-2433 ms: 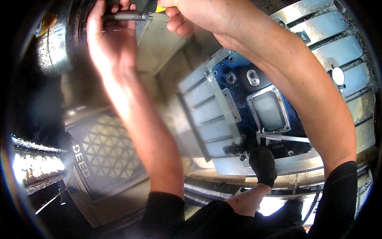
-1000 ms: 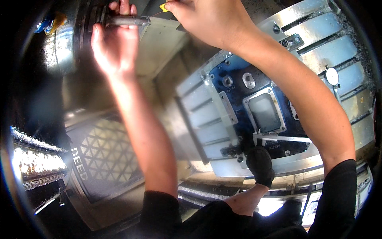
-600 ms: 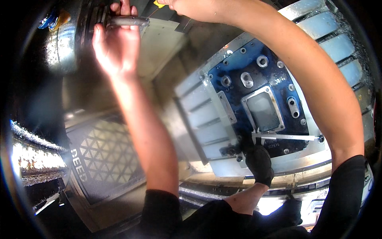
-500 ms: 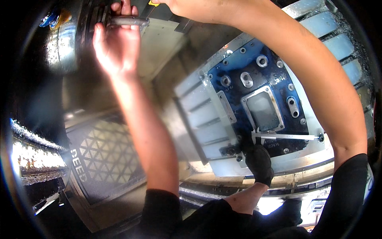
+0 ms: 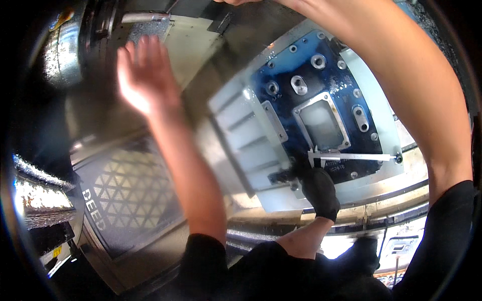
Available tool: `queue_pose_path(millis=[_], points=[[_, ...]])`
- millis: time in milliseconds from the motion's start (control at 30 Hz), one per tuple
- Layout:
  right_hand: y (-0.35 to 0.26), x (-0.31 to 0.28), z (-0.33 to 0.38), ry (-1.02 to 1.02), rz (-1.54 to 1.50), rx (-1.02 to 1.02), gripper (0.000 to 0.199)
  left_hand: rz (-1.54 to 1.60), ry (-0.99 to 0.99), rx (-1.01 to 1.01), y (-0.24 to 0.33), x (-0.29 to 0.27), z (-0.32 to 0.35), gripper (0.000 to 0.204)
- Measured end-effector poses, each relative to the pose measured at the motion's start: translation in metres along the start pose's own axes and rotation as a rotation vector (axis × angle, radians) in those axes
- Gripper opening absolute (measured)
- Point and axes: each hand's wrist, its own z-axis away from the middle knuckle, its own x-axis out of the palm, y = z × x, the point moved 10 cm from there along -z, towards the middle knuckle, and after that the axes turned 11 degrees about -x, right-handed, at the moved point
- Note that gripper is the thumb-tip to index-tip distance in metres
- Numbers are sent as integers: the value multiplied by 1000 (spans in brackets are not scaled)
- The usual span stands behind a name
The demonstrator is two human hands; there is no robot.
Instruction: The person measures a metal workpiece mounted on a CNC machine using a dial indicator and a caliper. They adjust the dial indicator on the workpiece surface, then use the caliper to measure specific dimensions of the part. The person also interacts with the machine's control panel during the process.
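Observation:
My left hand (image 5: 145, 78) is raised at the upper left, slightly blurred, its fingers stretched upward with nothing in them. Just above the fingertips a grey metal rod (image 5: 145, 17) sticks out sideways from dark machine parts (image 5: 108, 22); hand and rod are apart. My right arm arches across the upper right, and only a sliver of my right hand (image 5: 236, 1) shows at the top edge. Its fingers are cut off, so what it holds is hidden. Below that arm lies a blue metal plate (image 5: 311, 75) with bored holes and a square framed opening. A caliper (image 5: 351, 156) rests on its near part.
My foot in a black shoe (image 5: 321, 193) stands at the plate's near edge, close to the caliper. Left of the plate runs a slotted machine table (image 5: 243, 133). A panel with a triangular lattice (image 5: 133, 190) is at lower left, and chip-covered metal (image 5: 42, 193) lies beyond it.
My left hand has come away from the metal rod and moved down, fingers now straight. The right hand has risen mostly out of view, and a yellow thing beside it no longer shows.

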Motion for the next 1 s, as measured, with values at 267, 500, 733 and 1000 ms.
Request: queue_pose_path(millis=[267, 500, 733, 1000], points=[[-6, -4, 12, 12, -64, 22, 37, -556, -112, -93, -120, -26, 123, 25], [-15, -25, 51, 45, -193, 104, 41, -1091, -930, -89, -193, 57, 262, 42], [-11, -63, 168, 113, -416, 417, 46, -1289, -1015, -121, -233, 56, 291, 37], [-36, -82, 437, 260, -518, 1056, 35, -1483, -973, 33, -231, 54, 300, 34]])
